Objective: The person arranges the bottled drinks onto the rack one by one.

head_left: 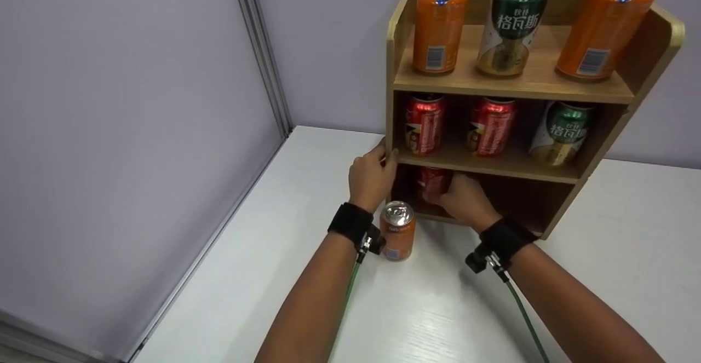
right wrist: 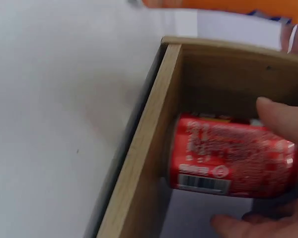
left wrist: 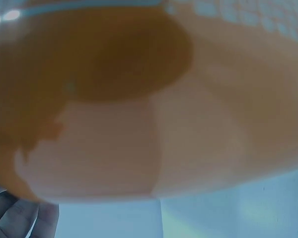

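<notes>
A small wooden shelf (head_left: pixel 509 90) with several compartments stands on a white table. At its left side panel, my left hand (head_left: pixel 372 174) grips the edge, the thumb in front. My right hand (head_left: pixel 468 201) reaches into the bottom compartment and holds a red soda can (head_left: pixel 431 184), which stands upright at the left. In the right wrist view, the thumb and fingers (right wrist: pixel 283 119) lie on either side of that red can (right wrist: pixel 233 156). Close by my left wrist, an orange Fanta can (head_left: pixel 398 230) stands on the table; its blurred side fills much of the left wrist view.
On the top board stand two orange Fanta cans (head_left: pixel 440 26) with a green-and-gold can (head_left: pixel 512 29) between them. The middle board bears two red cans (head_left: pixel 425 125) and another green-and-gold can (head_left: pixel 561 133). A wall panel (head_left: pixel 137 105) borders the white table (head_left: pixel 263 253) at left.
</notes>
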### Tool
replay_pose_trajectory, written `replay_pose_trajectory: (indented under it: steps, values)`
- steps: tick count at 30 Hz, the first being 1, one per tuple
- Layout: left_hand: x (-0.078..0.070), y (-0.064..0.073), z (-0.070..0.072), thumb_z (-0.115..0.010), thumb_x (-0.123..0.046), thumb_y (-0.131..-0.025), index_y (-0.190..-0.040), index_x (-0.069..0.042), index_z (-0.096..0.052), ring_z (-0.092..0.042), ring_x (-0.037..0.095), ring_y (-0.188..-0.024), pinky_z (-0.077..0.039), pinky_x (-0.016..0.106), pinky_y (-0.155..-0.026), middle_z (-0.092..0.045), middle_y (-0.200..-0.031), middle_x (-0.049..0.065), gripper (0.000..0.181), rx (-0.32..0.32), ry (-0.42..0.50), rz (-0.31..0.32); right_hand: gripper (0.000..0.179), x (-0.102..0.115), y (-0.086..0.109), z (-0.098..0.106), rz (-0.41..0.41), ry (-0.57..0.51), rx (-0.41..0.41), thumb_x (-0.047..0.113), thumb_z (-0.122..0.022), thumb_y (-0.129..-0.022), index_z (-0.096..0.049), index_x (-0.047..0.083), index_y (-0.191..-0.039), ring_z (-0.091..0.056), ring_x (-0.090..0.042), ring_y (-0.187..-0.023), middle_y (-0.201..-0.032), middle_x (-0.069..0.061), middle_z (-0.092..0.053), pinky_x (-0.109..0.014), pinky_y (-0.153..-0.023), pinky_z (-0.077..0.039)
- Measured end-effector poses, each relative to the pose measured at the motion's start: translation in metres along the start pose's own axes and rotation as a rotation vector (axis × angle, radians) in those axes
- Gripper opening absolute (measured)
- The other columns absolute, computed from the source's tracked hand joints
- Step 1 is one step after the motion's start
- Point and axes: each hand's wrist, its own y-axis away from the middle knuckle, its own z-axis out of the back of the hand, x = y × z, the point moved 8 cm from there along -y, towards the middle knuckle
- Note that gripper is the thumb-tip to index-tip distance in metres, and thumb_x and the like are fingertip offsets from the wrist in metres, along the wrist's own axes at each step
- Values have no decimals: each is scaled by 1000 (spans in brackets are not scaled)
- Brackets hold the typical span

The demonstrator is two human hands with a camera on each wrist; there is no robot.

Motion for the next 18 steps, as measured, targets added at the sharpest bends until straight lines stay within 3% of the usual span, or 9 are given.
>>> replay_pose_trajectory:
  steps: [4, 9, 18]
  values:
    - [1, 0, -1, -58, -31, -98, -86, -9, -69, -55, 11, -55, -44, 27, -51, -70, -76, 4, 27, 0, -4, 0, 99, 9, 16, 9, 2, 91, -48, 31, -80, -81, -18, -2, -151, -38, -43, -131, -144, -31, -36, -53, -104, -33]
    - [1, -1, 0, -58, -32, -97, -89, -10, -71, -60, 12, -60, -46, 29, -55, -72, -82, 4, 27, -5, -15, -2, 109, 19, 38, 9, -24, 190, -30, 43, -77, -82, -8, -4, -152, -30, -53, -131, -149, -38, -19, -60, -103, -30]
    - [1, 0, -2, -59, -33, -97, -94, -10, -72, -69, 17, -74, -51, 31, -62, -74, -91, 6, 26, 1, -8, 9, 101, 45, 65, -3, 100, 177, -26, 41, -77, -83, -17, 1, -153, -33, -45, -133, -153, -25, -21, -58, -102, -33]
